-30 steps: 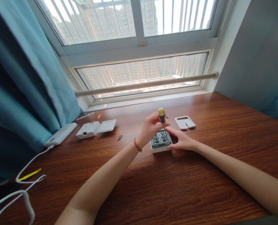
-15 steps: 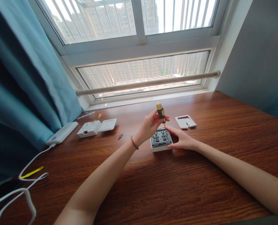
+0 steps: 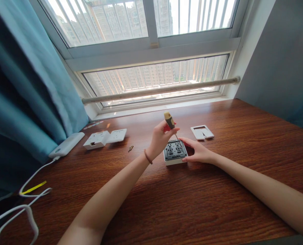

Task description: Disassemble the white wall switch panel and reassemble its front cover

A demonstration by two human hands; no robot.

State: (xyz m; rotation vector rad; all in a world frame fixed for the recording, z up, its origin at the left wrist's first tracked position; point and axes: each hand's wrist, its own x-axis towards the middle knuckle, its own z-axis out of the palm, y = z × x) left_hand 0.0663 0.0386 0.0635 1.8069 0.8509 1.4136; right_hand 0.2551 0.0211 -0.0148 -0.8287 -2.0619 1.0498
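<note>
A screwdriver with a yellow and black handle is gripped by my left hand, its shaft slanting down to the right. The tip meets the upper right part of a wall switch, whose grey back faces up. That switch sits on a white square box on the table. My right hand clasps the box and switch at the right side, thumb at the near corner and fingers at the far one. Whether the tip sits in a screw is too small to tell.
Several brass screws lie left of the box. Farther left stand a white box and a white socket panel. A white frame plate lies at the right. A power bank with a white cable is by the curtain.
The screwdriver's handle has tipped to the left, and my left hand has shifted slightly left with it. My right hand stays on the box.
</note>
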